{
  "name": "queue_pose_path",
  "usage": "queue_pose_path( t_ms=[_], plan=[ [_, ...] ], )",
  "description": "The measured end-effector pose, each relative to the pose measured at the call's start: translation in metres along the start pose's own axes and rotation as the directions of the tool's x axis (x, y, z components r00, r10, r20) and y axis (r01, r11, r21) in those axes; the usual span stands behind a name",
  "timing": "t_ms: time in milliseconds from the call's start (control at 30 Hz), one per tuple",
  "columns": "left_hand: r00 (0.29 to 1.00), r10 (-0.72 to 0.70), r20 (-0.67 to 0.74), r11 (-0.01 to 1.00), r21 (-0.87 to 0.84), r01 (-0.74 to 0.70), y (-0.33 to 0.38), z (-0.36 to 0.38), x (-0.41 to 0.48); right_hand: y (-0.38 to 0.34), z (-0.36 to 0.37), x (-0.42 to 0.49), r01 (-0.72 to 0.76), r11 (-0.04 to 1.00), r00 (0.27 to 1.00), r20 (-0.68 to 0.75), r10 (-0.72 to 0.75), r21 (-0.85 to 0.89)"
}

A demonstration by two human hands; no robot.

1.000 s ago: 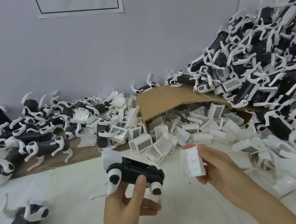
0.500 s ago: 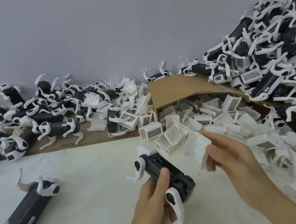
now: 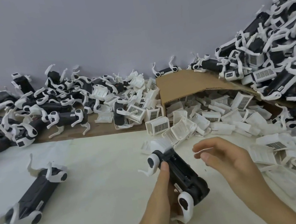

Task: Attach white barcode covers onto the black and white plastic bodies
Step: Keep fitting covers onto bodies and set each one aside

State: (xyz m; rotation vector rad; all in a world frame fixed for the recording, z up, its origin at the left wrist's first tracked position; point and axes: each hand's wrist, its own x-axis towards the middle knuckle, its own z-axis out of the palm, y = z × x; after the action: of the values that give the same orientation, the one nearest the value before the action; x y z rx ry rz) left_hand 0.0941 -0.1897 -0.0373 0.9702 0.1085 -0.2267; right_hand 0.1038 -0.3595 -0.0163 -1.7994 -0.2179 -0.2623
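1. Left hand [image 3: 159, 196]: the grip is closed round a black and white plastic body with white leg joints [image 3: 181, 174], the thumb lying along its left flank. The body is held over the white-covered worktop [image 3: 99, 176], near the centre, with its long axis running away from the viewer.
2. Right hand [image 3: 227, 159]: just right of the held body and apart from it. The fingers are loosely curved and motion-blurred, and a thin white streak crosses the fingertips. Whether this grip holds anything cannot be told.
3. Brown cardboard box [image 3: 187, 85]: lies on its side at rear centre, its open mouth toward the viewer. White plastic barcode covers [image 3: 220, 126] spill from it across the worktop to the right.
4. Single barcode cover [image 3: 157, 126]: stands just left of the box mouth, its printed face toward the viewer.
5. Second black and white body [image 3: 36, 193]: lies on the left of the worktop, well apart from both hands.
6. Left heap of bodies [image 3: 56, 106] and taller right heap of bodies [image 3: 278, 54]: both are piled against the grey wall [image 3: 112, 31]. The right heap rises above the box.
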Motion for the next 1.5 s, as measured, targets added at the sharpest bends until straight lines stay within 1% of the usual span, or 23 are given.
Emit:
queue_pose_path(
  t_ms=[67,100,167,233,333,400,500,567,633,700,767,800,833,867,900,933,1000,1100,1167,1267,1367,1433,1500],
  plan=[
    [0.998,-0.053,0.046,0.998,-0.034,0.055,0.004,0.006,0.007,0.009,0.001,0.002,-0.048,0.994,0.999,-0.028,0.045,-0.096],
    [0.997,-0.051,0.066,0.998,-0.023,0.053,0.003,0.003,0.008,0.013,0.001,0.003,-0.055,0.984,0.998,-0.024,0.052,-0.168],
    [0.997,-0.016,0.074,0.999,0.040,0.013,0.001,-0.004,0.006,0.021,0.004,0.002,-0.017,0.949,1.000,0.012,0.021,-0.314],
    [0.998,0.052,-0.019,0.995,0.087,-0.050,-0.003,-0.008,0.005,0.028,0.007,0.000,0.053,0.912,0.997,0.069,-0.027,-0.407],
    [0.964,0.180,-0.197,0.975,0.167,-0.148,0.000,-0.010,0.003,0.037,0.016,0.001,0.125,0.854,0.985,0.168,-0.044,-0.505],
    [0.939,0.234,-0.253,0.966,0.167,-0.196,0.007,-0.013,0.002,0.038,0.027,0.007,0.207,0.780,0.957,0.289,-0.035,-0.590],
    [0.885,0.346,-0.312,0.931,0.234,-0.281,0.012,-0.021,0.005,0.033,0.044,0.030,0.282,0.760,0.923,0.382,-0.048,-0.586],
    [0.844,0.393,-0.365,0.913,0.267,-0.309,0.018,-0.025,0.007,0.029,0.057,0.046,0.322,0.711,0.919,0.386,-0.077,-0.624],
    [0.807,0.415,-0.421,0.907,0.266,-0.327,0.026,-0.030,0.010,0.025,0.071,0.055,0.310,0.676,0.925,0.376,-0.052,-0.668],
    [0.771,0.430,-0.471,0.902,0.265,-0.341,0.034,-0.036,0.015,0.023,0.081,0.054,0.271,0.701,0.942,0.330,-0.055,-0.659],
    [0.747,0.419,-0.516,0.908,0.250,-0.337,0.040,-0.040,0.019,0.022,0.081,0.047,0.247,0.724,0.961,0.259,-0.097,-0.645],
    [0.741,0.411,-0.532,0.912,0.240,-0.334,0.042,-0.043,0.020,0.021,0.079,0.043,0.204,0.757,0.973,0.210,-0.090,-0.621],
    [0.741,0.401,-0.538,0.916,0.229,-0.329,0.042,-0.044,0.021,0.019,0.074,0.039,0.116,0.826,0.987,0.154,-0.035,-0.551],
    [0.752,0.391,-0.531,0.920,0.225,-0.320,0.043,-0.045,0.022,0.016,0.069,0.033,-0.005,0.911,0.992,0.116,0.058,-0.412],
    [0.770,0.384,-0.509,0.923,0.227,-0.311,0.042,-0.045,0.023,0.013,0.064,0.028,-0.133,0.968,0.980,0.115,0.160,-0.214],
    [0.794,0.382,-0.474,0.923,0.236,-0.303,0.041,-0.044,0.023,0.010,0.059,0.024,-0.242,0.970,0.961,0.135,0.242,-0.017],
    [0.847,0.384,-0.367,0.916,0.265,-0.301,0.037,-0.039,0.021,0.006,0.051,0.016,-0.355,0.905,0.932,0.163,0.324,0.232],
    [0.920,0.339,-0.195,0.918,0.283,-0.278,0.031,-0.029,0.014,0.001,0.043,0.014,-0.388,0.807,0.920,0.138,0.366,0.446],
    [0.947,0.289,-0.136,0.936,0.247,-0.250,0.025,-0.024,0.009,-0.001,0.037,0.015,-0.385,0.756,0.916,0.122,0.381,0.530],
    [0.970,0.220,-0.105,0.961,0.194,-0.197,0.017,-0.020,0.006,-0.004,0.029,0.018,-0.401,0.685,0.908,0.163,0.387,0.608],
    [0.980,0.176,-0.089,0.969,0.190,-0.157,0.014,-0.019,0.006,-0.006,0.022,0.020,-0.388,0.616,0.911,0.184,0.369,0.686],
    [0.982,0.167,-0.087,0.966,0.212,-0.146,0.012,-0.020,0.007,-0.006,0.020,0.022,-0.369,0.590,0.917,0.176,0.359,0.718],
    [0.981,0.175,-0.080,0.958,0.245,-0.151,0.012,-0.019,0.007,-0.007,0.018,0.021,-0.360,0.592,0.924,0.187,0.335,0.721]
  ],
)
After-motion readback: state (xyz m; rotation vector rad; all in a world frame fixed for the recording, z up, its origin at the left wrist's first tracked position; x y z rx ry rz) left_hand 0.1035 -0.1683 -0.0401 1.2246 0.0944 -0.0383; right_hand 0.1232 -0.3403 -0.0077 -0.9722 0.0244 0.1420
